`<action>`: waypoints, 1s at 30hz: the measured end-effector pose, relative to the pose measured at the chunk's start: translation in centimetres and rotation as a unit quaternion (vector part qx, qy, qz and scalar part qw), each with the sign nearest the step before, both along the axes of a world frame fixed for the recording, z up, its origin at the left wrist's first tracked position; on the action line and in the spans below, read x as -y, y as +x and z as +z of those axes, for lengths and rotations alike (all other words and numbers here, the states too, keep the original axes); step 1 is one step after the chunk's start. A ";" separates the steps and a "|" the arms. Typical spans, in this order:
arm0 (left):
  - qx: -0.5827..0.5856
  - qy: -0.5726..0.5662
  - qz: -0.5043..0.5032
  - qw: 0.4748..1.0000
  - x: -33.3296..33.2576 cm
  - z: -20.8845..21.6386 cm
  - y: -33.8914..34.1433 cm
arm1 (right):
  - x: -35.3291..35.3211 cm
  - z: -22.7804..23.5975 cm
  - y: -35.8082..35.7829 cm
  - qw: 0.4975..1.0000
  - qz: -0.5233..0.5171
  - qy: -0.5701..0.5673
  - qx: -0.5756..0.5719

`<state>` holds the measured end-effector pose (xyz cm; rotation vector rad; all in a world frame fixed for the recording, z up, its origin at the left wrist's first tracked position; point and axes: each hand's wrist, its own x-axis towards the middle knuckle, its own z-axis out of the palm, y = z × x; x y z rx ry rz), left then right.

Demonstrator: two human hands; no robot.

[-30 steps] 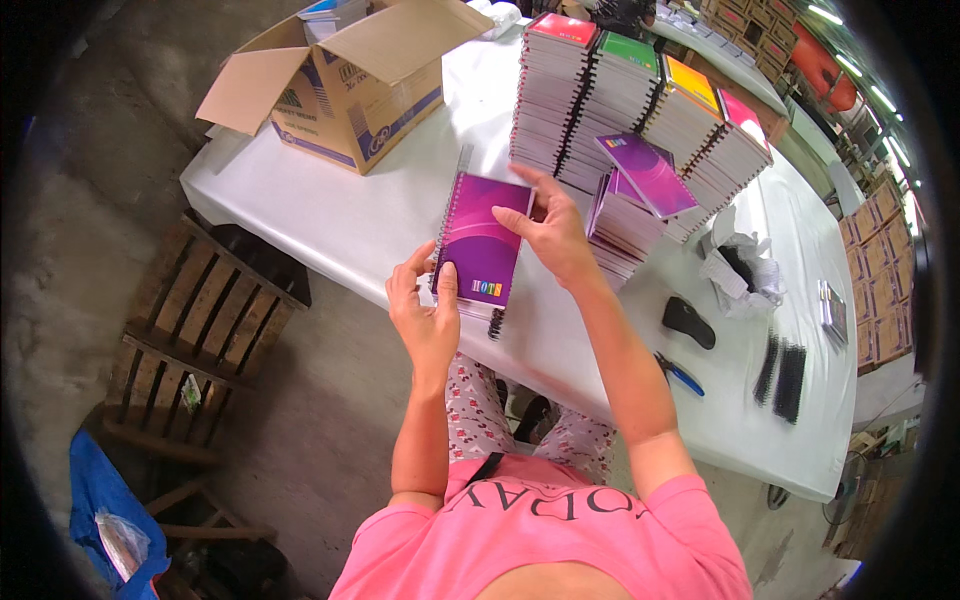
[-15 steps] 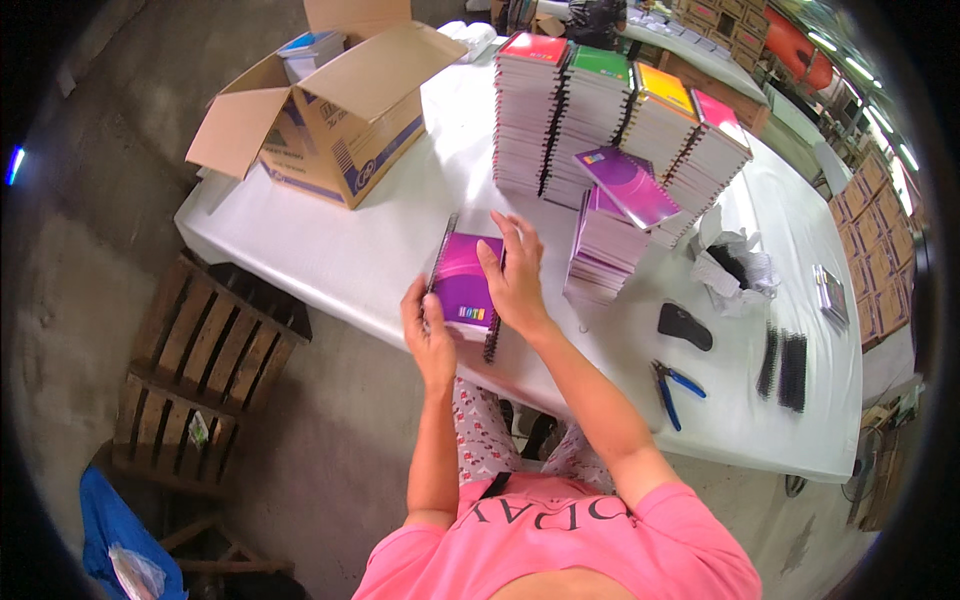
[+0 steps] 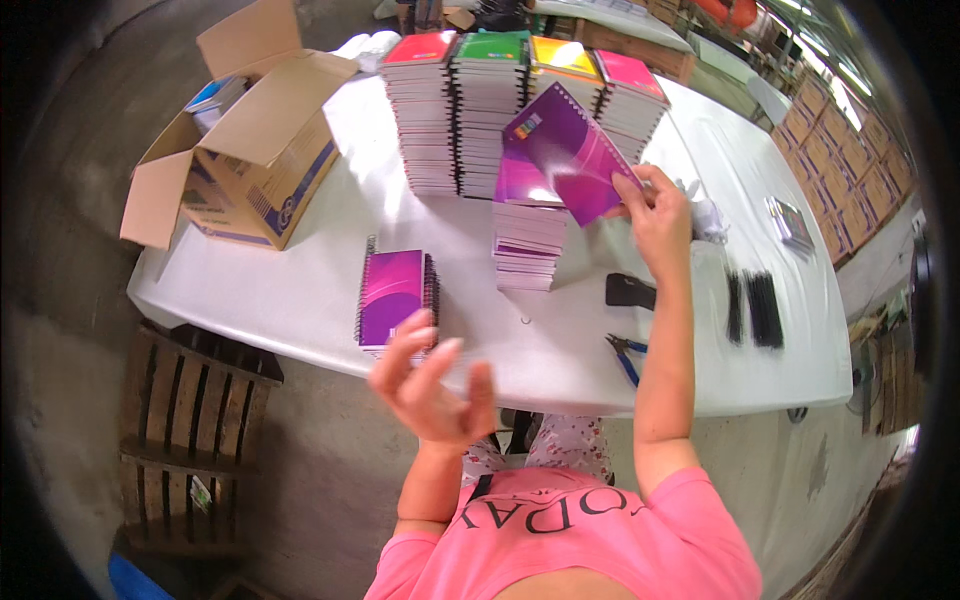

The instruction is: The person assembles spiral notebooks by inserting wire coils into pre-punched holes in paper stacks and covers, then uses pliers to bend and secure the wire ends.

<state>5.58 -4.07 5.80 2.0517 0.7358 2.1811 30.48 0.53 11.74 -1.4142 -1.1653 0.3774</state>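
My right hand pinches the lower right corner of a loose purple notebook cover, lifted and tilted, with punched holes along one edge. Beneath it stands a short pile of purple-covered page blocks; the raised cover partly hides its top. Slightly blurred, my left hand hovers at the table's near edge with fingers apart and nothing in them. Just beyond those fingers lies a small stack of purple spiral notebooks, with black coils showing along both sides.
Tall notebook stacks topped red, green, yellow and pink stand behind. An open cardboard box is at the left. On the right lie blue-handled pliers, a black flat piece, black binding coils and crumpled white wrapping.
Both hands have come off the purple spiral notebooks. My right hand has moved right and picked up the loose cover; my left hand has drawn back nearer. The view has shifted right.
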 end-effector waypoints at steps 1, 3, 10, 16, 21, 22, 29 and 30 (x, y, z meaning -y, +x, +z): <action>-0.039 0.003 -0.019 0.999 0.5 0.1 1.1 | 1.4 -0.8 0.8 0.994 -0.042 0.024 0.096; -0.110 0.010 -0.065 0.992 2.0 -0.4 3.4 | 6.0 -1.7 0.3 0.983 0.007 0.008 0.181; -0.413 -0.195 0.065 0.887 2.6 -9.4 9.2 | 12.9 -15.8 0.8 0.942 0.117 -0.117 0.291; -0.351 -0.151 0.046 0.923 1.7 -10.8 10.3 | 13.4 -14.7 16.5 0.940 -0.220 -0.136 0.222; -0.328 -0.164 0.087 0.926 0.4 -11.1 11.8 | 13.1 -17.8 26.9 0.815 -0.421 -0.316 0.242; -0.317 -0.164 0.086 0.930 0.4 -11.0 11.8 | 13.0 -18.3 27.9 0.829 -0.385 -0.324 0.244; -0.305 -0.142 0.131 0.933 0.4 -10.9 9.6 | 12.5 -13.2 25.1 0.791 -0.315 -0.424 0.310; -0.312 -0.147 0.130 0.930 0.2 -11.2 9.4 | 12.6 -13.0 25.3 0.781 -0.317 -0.437 0.312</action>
